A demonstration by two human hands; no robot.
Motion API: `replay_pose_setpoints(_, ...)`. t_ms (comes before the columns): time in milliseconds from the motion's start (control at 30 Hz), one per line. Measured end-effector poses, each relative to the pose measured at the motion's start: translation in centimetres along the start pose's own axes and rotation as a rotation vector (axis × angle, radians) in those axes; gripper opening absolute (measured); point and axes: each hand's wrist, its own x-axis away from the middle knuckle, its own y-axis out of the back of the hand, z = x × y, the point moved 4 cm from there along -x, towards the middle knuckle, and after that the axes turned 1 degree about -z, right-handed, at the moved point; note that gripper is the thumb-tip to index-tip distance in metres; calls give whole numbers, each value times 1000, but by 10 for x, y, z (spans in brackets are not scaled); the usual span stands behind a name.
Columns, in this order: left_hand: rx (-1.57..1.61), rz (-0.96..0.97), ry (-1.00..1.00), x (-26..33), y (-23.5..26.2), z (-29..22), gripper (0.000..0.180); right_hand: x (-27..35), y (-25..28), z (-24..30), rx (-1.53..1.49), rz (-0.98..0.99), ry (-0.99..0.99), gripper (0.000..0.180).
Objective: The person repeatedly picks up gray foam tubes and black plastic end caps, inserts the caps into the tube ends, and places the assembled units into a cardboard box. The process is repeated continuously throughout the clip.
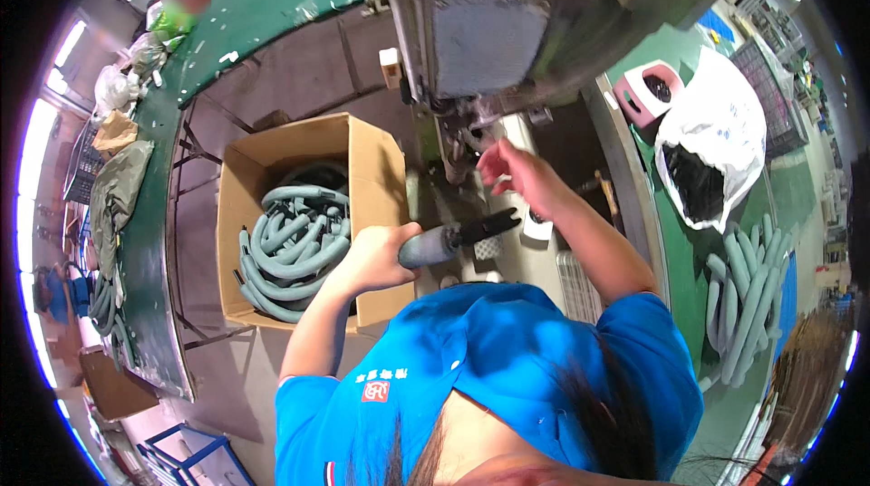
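- The left hand (385,255) holds a short grey tube (428,248), its grip wrapped around the near part and pressed together on it. Holding it at that end seems to leave the forked black end piece (490,225) free.
- That tube lies almost level before the chest, below the machine (489,42); such a carry probably keeps it clear of the metal parts above.
- The right hand (517,173) has its grip spread, fingers loosely curved, with nothing visible between them. It is raised beside the machine's metal fitting (467,137); whether a fingertip touches it, I cannot tell. The bent elbow appears to let the forearm reach in over the black end piece.
- The open cardboard box (379,182) stands beside the left forearm, in the gap between the left counter (149,259) and the machine, likely for short reaches. Its walls keep the coiled grey hoses (299,246) from spreading.
- On the right counter (686,259), a bundle of grey-green tubes (750,296) lies toward the near end, roughly side by side, perhaps so that single ones come away easily.
- Farther along, close to that counter's inner edge, sit a pink container (632,104) and a white bag (729,115); both mouths are exposed, which would make their dark contents easy to get at.
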Motion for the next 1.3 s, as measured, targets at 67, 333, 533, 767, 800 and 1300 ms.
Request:
replay_pose_setpoints(67, -26, 122, -37, -1, -18, -15, 44, 54, -41, 3, -37, 121, 41, 55)
replay_pose_setpoints(333, -232, 150, -239, -10, -53, -84, 26, 139, -31, -37, -179, -195, -159, 57)
replay_pose_setpoints(533, -214, 303, -243, -19, -92, -108, 14, 161, -25, -60, -135, -216, -117, 58)
replay_pose_setpoints(767, 170, -169, 41, -35, -89, -93, 39, 151, 63, -9, -660, -515, 486, 39)
replay_pose_setpoints(800, 352, -280, 263, -27, -83, -76, 38, 159, 94, -9, -545, -674, 683, 35)
replay_pose_setpoints(1300, 296, -541, 484, -57, -120, -16, 71, 189, 42, -61, -467, 174, 302, 21)
